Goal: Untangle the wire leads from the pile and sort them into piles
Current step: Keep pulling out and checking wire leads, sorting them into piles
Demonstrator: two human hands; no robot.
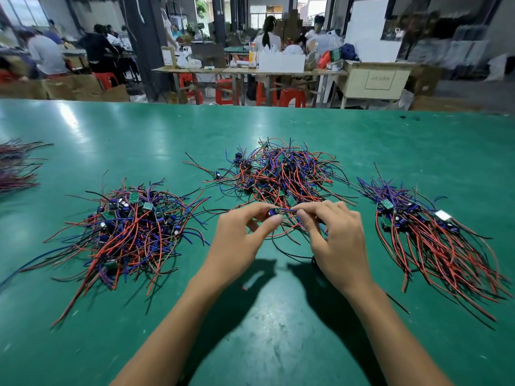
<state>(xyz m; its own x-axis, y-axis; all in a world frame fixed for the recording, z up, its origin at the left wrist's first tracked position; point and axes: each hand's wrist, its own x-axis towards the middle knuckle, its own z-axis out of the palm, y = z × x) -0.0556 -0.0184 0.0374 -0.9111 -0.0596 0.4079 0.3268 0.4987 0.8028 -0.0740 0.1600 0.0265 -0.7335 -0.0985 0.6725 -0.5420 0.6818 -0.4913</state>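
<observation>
Presently, both hands work above the green matted worktop (pixel 167 140), just short of its middle. Left hand (pixel 239 243): fingers curled, thumb and forefinger pinching a small dark module with red, blue and black wire leads (pixel 274 212). Right hand (pixel 337 240): fingers curled likewise, pinching the leads of the same module just beside the left fingertips. The loose leads trail down beneath both hands (one black strand reaches the worktop surface between the wrists).

Central tangled pile of red, blue and black leads with small green boards (pixel 281 174): lies just beyond the hands, toward the far edge. Left-side heap of the same leads (pixel 128 232): spread loosely, well apart from the central pile. Right-side bundle (pixel 434 235): leads lying roughly parallel, fanning toward the near right corner. A further bundle of leads (pixel 16 165) sits at the left edge, partly cut off and blurred.
</observation>
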